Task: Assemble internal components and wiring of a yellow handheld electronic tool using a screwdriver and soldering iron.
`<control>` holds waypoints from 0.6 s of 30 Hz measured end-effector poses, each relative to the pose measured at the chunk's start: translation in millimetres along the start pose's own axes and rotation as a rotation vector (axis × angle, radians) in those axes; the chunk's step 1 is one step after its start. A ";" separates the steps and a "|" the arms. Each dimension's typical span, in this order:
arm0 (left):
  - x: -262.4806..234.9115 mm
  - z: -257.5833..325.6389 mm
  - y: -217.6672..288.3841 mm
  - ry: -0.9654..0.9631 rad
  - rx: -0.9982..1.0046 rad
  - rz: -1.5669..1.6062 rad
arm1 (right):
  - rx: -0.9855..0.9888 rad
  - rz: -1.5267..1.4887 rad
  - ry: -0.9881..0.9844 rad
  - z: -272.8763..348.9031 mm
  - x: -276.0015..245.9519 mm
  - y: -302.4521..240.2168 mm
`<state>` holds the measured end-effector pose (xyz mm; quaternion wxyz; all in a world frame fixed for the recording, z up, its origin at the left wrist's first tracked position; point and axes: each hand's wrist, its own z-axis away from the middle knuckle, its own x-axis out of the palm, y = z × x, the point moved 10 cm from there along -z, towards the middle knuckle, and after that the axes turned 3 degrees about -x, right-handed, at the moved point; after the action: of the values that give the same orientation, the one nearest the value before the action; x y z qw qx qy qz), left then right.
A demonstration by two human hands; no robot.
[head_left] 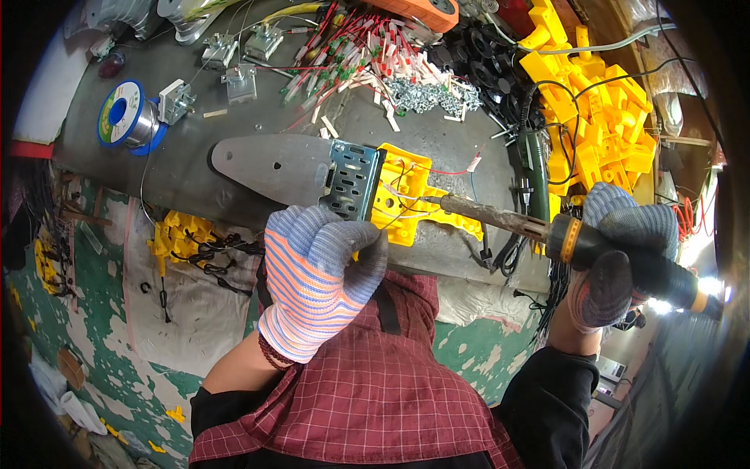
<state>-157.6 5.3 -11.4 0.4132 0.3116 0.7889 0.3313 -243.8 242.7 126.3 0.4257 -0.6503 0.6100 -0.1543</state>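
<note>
The yellow housing [398,231] lies on the surface [180,184], against the slotted metal plate [351,184] on its left. Over its open interior sits the tip of the soldering iron [539,229]; a small slip there could scorch insulation or melt the plastic. Just below the housing's left end, the left hand [324,254] has its fingers pinched together, apparently on a thin strand leading toward the tip; so close to the heat, the glove could singe. To the housing's right, the right hand [629,225] has its fingers wrapped around the iron's handle, far behind the tip, so any wobble would be magnified. The red wire [449,171], stretching loose from the housing's upper right, could snag and pull a joint apart.
</note>
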 end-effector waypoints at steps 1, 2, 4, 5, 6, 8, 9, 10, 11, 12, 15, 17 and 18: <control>-0.1 0.1 0.7 0.000 0.000 0.000 | 0.008 0.021 0.004 0.2 -2.7 1.0; 0.5 0.4 0.7 -0.010 -0.014 0.009 | 0.016 0.040 0.008 -0.7 -2.2 2.1; 1.7 1.1 -0.3 -0.019 -0.029 0.015 | -0.015 0.124 -0.004 -7.5 15.6 -3.1; 1.9 0.6 1.1 -0.018 -0.013 0.011 | -0.048 0.217 -0.014 -11.4 23.0 -9.5; 1.9 0.0 2.8 -0.017 0.004 0.008 | -0.047 0.222 -0.012 -12.9 19.3 -11.2; 2.4 -1.1 4.2 -0.020 0.000 0.019 | -0.021 0.184 -0.150 -14.6 24.4 -9.3; 2.8 -1.3 4.1 -0.022 -0.005 0.026 | -0.020 0.184 -0.149 -15.1 26.5 -11.1; 3.2 -1.5 4.4 -0.023 -0.004 0.027 | -0.010 0.209 -0.143 -16.4 31.8 -13.2; 3.1 -0.5 3.6 -0.024 -0.002 0.010 | -0.001 0.226 -0.142 -16.9 36.0 -12.2; 3.0 0.5 2.9 -0.025 0.001 -0.008 | -0.002 0.219 -0.146 -14.7 36.3 -9.4; 2.9 2.7 -1.8 -0.009 -0.025 -0.018 | -0.030 0.284 0.015 -2.7 19.5 -7.9; 2.9 1.4 -0.6 -0.016 -0.026 -0.006 | -0.060 0.298 0.251 9.3 0.7 -13.3; 3.4 0.7 -0.3 -0.021 -0.029 0.005 | -0.060 0.298 0.252 11.1 -4.2 -10.4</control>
<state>-158.6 7.8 -13.5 0.4253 0.3111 0.7788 0.3402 -229.9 249.6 128.8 0.3446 -0.5408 0.7522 -0.1515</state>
